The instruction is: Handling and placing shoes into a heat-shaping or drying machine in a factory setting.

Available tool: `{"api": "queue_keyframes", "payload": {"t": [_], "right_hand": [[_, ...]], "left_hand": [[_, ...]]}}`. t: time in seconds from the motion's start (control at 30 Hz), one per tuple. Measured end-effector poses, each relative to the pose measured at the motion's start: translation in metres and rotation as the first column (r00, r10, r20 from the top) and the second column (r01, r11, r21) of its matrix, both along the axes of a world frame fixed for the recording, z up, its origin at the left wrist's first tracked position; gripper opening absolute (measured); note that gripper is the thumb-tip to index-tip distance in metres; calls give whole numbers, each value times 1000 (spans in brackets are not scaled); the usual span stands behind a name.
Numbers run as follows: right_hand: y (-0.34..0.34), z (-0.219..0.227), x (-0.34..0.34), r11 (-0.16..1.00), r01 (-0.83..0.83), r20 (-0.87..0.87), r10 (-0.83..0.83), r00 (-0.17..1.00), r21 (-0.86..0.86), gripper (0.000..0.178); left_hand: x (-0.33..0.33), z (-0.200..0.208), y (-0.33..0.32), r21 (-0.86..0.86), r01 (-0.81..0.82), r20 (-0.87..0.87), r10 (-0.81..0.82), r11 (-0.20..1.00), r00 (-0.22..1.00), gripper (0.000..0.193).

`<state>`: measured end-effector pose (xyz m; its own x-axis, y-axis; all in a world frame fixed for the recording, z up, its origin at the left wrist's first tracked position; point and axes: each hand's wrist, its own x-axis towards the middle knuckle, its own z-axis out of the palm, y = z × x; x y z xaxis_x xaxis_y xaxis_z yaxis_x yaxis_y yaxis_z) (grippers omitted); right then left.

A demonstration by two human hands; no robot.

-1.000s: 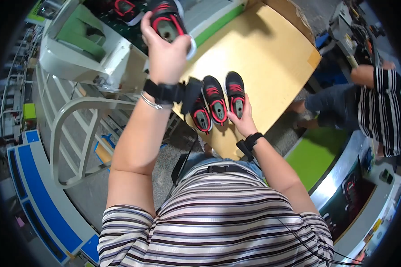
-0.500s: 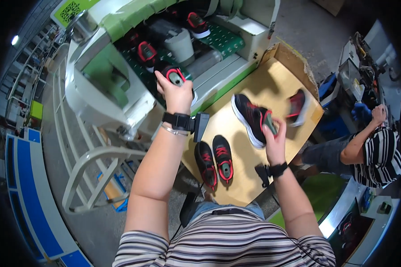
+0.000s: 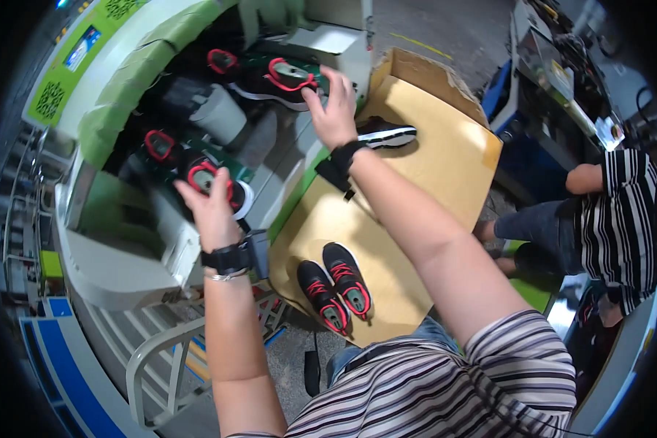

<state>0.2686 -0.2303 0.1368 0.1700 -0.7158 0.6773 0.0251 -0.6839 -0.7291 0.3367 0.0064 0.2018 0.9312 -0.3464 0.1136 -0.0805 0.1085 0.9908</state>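
Note:
My left hand (image 3: 210, 208) has its thumb and fingers around the heel of a black sneaker (image 3: 230, 191) with a red collar and white sole. This shoe is at the left green belt inside the machine. Farther back, my right hand (image 3: 334, 109) grips the heel of another black and red sneaker (image 3: 290, 73) over the right green belt. Beyond each held shoe is another red-collared sneaker: one on the left (image 3: 159, 144), one on the right (image 3: 223, 62). Whether the held shoes rest fully on the belts is unclear.
The tan board (image 3: 409, 190) carries a pair of black sneakers (image 3: 336, 288) in front and a single sneaker (image 3: 398, 136) behind my right wrist. A cardboard edge (image 3: 434, 84) borders its far side. At right stands a co-worker in a striped shirt (image 3: 613, 219); a metal railing (image 3: 153, 365) is at lower left.
My right hand has carried its sneaker from the board across to the machine's right belt. My left hand remains with its sneaker at the left belt. The whole view has shifted.

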Motion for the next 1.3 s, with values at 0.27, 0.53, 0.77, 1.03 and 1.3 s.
{"api": "queue_keyframes", "payload": {"t": [0.27, 0.53, 0.77, 1.03, 1.3], "right_hand": [[-22, -140, -161, 984, -38, -937, -155, 314, -175, 61], [7, -144, -142, 698, 403, -485, -90, 870, 592, 114], [-29, -139, -184, 706, 18, -516, 500, 696, 708, 53], [195, -79, -271, 982, -180, -974, 97, 205, 59, 63], [257, -109, -258, 713, -260, -484, 655, 581, 651, 81]], "left_hand": [[-94, -3, 65, 252, 222, 248, -285, 942, 926, 71], [-159, -131, 189, 714, 390, -187, -378, 581, 906, 68], [-197, -144, 173, 655, 474, -157, -507, 589, 847, 112], [-226, -198, 159, 544, 311, 85, -420, 779, 904, 103], [-186, -145, 142, 95, 365, -386, -304, 926, 871, 91]]}}
